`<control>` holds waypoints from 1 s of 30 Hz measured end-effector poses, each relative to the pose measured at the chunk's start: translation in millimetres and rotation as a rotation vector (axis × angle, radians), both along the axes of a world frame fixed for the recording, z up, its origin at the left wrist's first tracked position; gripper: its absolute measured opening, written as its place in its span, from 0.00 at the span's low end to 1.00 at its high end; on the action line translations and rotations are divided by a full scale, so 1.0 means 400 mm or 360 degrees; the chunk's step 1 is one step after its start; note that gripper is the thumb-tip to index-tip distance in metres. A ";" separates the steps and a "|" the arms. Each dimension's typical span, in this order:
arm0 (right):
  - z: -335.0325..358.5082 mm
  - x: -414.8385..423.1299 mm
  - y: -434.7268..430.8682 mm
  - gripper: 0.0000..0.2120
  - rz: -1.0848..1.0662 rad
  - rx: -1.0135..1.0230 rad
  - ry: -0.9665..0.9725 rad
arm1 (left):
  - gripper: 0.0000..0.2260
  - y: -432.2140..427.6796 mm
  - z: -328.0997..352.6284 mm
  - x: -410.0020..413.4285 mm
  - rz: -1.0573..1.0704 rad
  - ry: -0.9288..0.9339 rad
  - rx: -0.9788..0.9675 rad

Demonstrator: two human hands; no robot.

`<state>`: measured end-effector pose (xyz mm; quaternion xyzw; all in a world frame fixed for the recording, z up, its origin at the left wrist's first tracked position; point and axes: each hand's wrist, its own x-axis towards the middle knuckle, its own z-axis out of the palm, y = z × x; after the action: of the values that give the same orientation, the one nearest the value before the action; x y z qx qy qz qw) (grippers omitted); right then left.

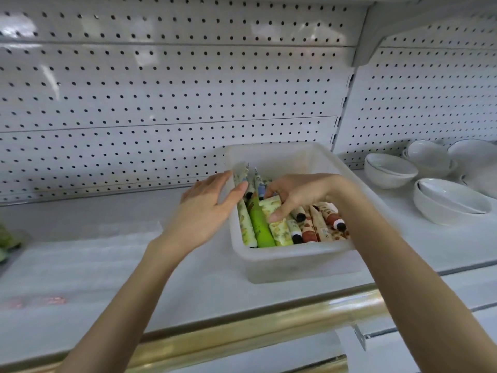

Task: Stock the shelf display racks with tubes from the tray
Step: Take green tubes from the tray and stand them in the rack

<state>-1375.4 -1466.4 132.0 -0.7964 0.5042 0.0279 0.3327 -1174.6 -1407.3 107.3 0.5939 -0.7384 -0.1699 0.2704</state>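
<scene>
A translucent white tray [290, 258] stands on the shelf and holds several printed tubes. A bright green tube [260, 227] lies near its left side, brown patterned tubes [320, 224] with dark caps to the right. My right hand [298, 193] reaches into the tray and pinches a pale yellow patterned tube [278, 224] between thumb and fingers. My left hand [207, 211] rests with straight fingers on the tray's left rim, thumb tip over the tubes. A clear display rack [88, 254] lies flat on the shelf at the left, blurred.
White bowls [390, 169] and stacked dishes [451, 203] stand on the shelf to the right of the tray. A perforated white back panel [166, 103] rises behind. A brass-coloured rail [242, 329] runs along the shelf front. Green items [5, 238] sit at the far left edge.
</scene>
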 end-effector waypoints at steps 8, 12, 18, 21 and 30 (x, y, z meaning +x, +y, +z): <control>0.025 -0.001 0.013 0.03 -0.0146 0.0004 -0.1143 | 0.17 0.016 0.013 -0.053 -0.0121 0.0315 -0.0155; 0.035 0.010 0.013 0.02 -0.0183 -0.0003 -0.1661 | 0.12 0.008 0.014 -0.074 -0.0122 0.0414 -0.0224; 0.039 0.026 0.015 0.11 -0.0244 -0.0077 -0.1869 | 0.07 -0.003 0.026 -0.074 -0.0111 0.0620 -0.0261; 0.041 0.045 0.020 0.16 -0.0329 0.0027 -0.2007 | 0.07 0.001 0.037 -0.050 -0.0093 0.0602 -0.0274; -0.026 0.092 0.016 0.26 -0.0466 0.0328 -0.1032 | 0.03 0.000 0.008 0.067 0.0174 0.0685 -0.0249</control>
<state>-1338.5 -1459.9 121.6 -0.6456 0.4758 -0.2234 0.5541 -1147.6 -1407.3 110.6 0.5602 -0.6414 -0.2201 0.4757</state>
